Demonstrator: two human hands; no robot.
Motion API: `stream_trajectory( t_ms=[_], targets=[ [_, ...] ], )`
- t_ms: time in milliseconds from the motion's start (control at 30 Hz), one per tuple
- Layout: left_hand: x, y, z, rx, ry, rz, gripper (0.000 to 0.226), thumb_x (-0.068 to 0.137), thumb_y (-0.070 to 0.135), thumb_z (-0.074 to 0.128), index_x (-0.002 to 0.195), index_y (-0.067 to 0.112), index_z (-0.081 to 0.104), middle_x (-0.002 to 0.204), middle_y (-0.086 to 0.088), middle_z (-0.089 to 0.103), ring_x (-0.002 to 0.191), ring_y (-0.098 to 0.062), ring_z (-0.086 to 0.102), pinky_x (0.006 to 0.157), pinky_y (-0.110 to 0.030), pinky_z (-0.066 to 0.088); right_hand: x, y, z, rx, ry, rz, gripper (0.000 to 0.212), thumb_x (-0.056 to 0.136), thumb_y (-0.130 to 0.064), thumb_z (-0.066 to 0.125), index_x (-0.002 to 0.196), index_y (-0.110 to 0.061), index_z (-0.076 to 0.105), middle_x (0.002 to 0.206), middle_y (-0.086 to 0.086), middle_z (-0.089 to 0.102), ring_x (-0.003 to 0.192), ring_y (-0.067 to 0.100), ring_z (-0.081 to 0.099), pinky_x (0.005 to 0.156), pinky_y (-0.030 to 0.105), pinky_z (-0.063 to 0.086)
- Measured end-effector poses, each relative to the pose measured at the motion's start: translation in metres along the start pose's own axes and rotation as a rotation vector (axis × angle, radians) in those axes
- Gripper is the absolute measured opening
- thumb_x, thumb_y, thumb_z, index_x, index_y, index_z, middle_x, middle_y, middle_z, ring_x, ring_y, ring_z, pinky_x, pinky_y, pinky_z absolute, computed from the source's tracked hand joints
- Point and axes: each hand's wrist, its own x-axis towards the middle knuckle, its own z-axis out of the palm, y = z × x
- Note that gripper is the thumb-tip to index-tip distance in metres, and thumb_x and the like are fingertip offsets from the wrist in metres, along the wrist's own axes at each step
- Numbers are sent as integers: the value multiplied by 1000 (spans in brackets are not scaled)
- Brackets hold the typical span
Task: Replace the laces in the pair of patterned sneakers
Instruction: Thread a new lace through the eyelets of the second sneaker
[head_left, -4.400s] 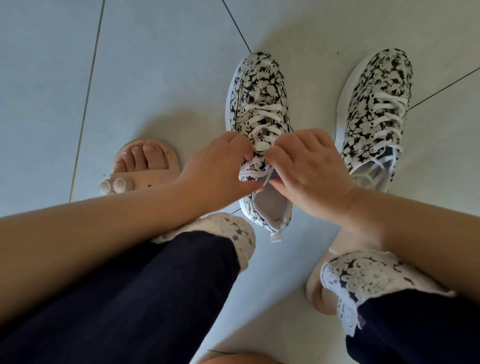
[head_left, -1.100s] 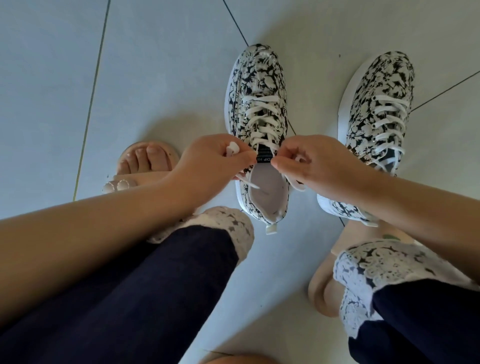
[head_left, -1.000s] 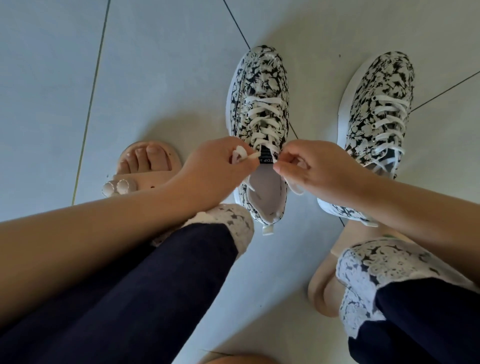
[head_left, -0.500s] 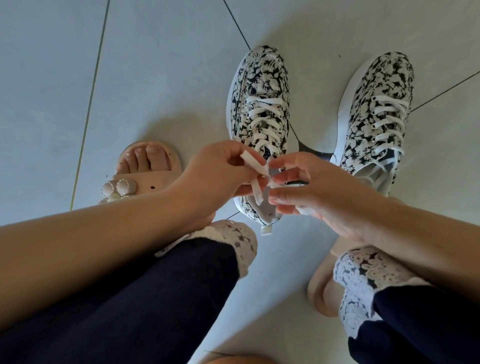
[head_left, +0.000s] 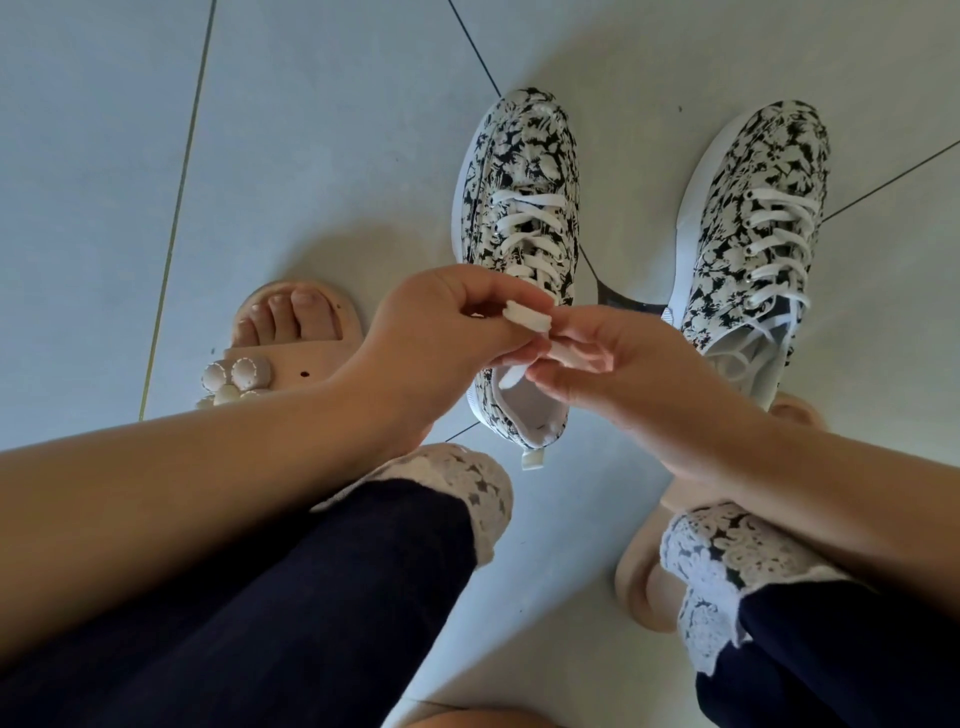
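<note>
Head view: my left hand (head_left: 441, 332) is pinching the white lace (head_left: 527, 318). My right hand (head_left: 639, 384) is clamping it above a sneaker (head_left: 524, 166)

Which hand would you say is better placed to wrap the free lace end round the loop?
Probably the right hand: it pinches the free lace end just beneath the folded loop that the left hand pinches above the middle sneaker.
</note>
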Motion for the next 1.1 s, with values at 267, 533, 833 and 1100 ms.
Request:
stream_trajectory(
  t_ms=[267, 533, 833, 1100],
  targets=[
    [-3, -8, 0, 582, -104, 149, 22, 85, 8, 62, 96, 25, 68, 87, 21, 65, 75, 14, 60, 72, 4, 40, 13, 22, 3, -479, 254, -148, 14, 89, -17, 62, 91, -28, 70, 76, -8, 71, 52, 14, 59, 47, 21, 46],
    [0, -12, 1, 1030, -195, 158, 23, 93, 23, 50, 108, 23, 66, 109, 10, 66, 100, -5, 58, 83, -9, 35, 16, 32, 6, -1037, 42, -359, 24, 59, -3, 83, 78, -11, 70, 71, 0, 59, 55, 14, 49, 46, 17, 30],
    [3, -16, -10, 928, -187, 119, 22, 81, 22, 67, 103, 27, 67, 99, 14, 68, 90, 1, 61, 84, -11, 42, 21, 5, 13, -402, -57, 45, 19, 90, -4, 50, 105, -16, 53, 98, 1, 66, 86, 12, 64, 75, 26, 55],
    [6, -24, -9, 1011, -169, 284, 22, 83, 18, 64, 105, 22, 64, 99, 11, 65, 85, -2, 56, 81, -11, 43, 1, 16, -1, -451, 34, -108, 27, 87, -2, 59, 111, -10, 52, 100, -12, 54, 98, 2, 58, 85, 4, 44]
  ],
)
